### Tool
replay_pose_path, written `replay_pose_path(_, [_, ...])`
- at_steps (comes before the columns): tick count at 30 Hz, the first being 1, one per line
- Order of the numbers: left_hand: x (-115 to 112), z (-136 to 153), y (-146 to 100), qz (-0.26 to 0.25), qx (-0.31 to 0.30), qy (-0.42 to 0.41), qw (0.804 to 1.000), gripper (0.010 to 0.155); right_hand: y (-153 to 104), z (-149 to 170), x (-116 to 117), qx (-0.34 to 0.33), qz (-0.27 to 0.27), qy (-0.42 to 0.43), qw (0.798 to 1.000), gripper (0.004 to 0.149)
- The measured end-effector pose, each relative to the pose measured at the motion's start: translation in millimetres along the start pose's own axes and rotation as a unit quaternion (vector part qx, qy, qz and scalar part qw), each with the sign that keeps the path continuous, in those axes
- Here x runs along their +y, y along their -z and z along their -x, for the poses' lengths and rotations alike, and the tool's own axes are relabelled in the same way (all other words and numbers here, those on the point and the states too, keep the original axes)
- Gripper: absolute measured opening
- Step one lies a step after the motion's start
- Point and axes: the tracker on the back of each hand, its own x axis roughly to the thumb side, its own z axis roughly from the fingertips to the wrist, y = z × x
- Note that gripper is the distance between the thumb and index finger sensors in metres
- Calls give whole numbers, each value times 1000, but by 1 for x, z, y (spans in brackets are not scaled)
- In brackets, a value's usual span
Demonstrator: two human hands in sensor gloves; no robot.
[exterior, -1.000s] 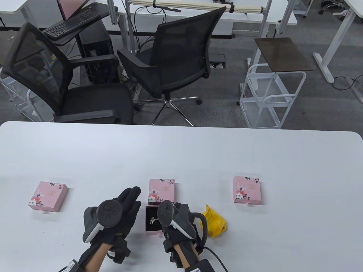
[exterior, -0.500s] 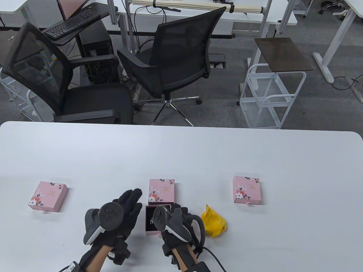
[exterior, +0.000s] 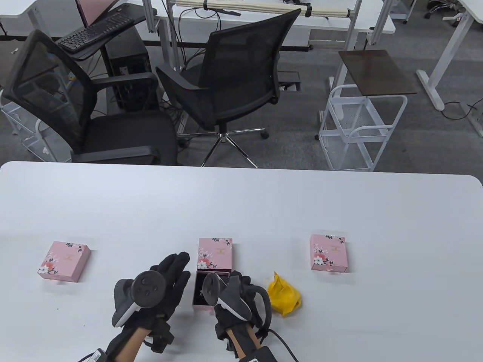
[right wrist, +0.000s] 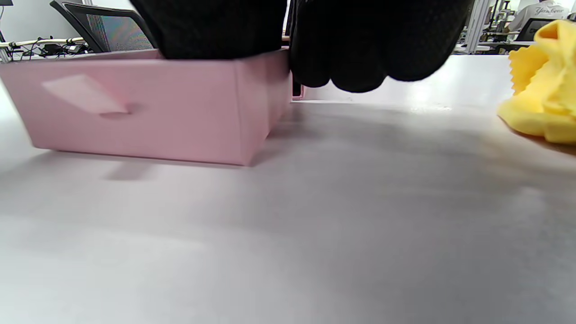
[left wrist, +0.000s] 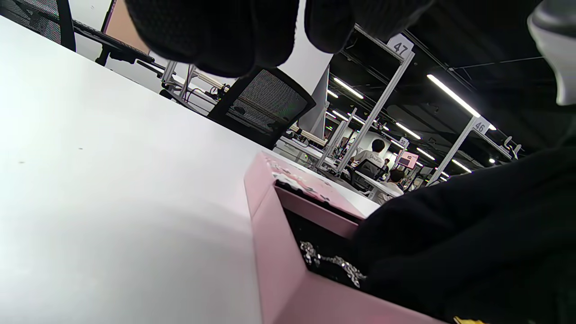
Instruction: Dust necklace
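Observation:
An open pink box tray [exterior: 200, 306] with a dark lining lies at the table's near middle; it also shows in the right wrist view [right wrist: 148, 108]. A silver necklace [left wrist: 330, 262] lies inside it. My right hand [exterior: 238, 281] reaches over the tray's right side, its fingers [right wrist: 360, 45] hanging over the tray's edge; whether they pinch the necklace is hidden. My left hand [exterior: 180, 266] lies flat with fingers stretched out, just left of the tray, holding nothing. A crumpled yellow cloth [exterior: 283, 298] lies right of my right hand.
The tray's pink floral sleeve [exterior: 214, 254] sits just behind it. Two more closed pink boxes lie on the white table [exterior: 241, 203], one at the left [exterior: 63, 261] and one at the right [exterior: 327, 252]. Office chairs stand beyond the far edge.
My right hand has moved left over the tray and now covers most of the necklace. My left hand has edged slightly right, closer to the tray.

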Motion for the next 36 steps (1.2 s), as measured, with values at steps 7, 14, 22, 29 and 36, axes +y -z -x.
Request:
replay_pose_path(7, [0,1,-1,-4,-1,-1,1000,56,-1,-2,1,-29,1,-23,999,43])
replay_pose_path(14, [2,0,-3,-13,-6,-9,1000,56,-11,2,-16,-42,53,29,997,43])
replay_pose_path(22, [1,1,-2,-13,-17,-34,999,54,-18,3,-70,-73,85,132,985,44])
replay_pose_path(29, [0,3,1,19,-39,-112,993,58,-29,2,-117,-124,134,222,958,44])
replay_pose_path(36, [7,-21,6,12,-82,-207,975,64,-39,6,-127,-173,133,325,920,44])
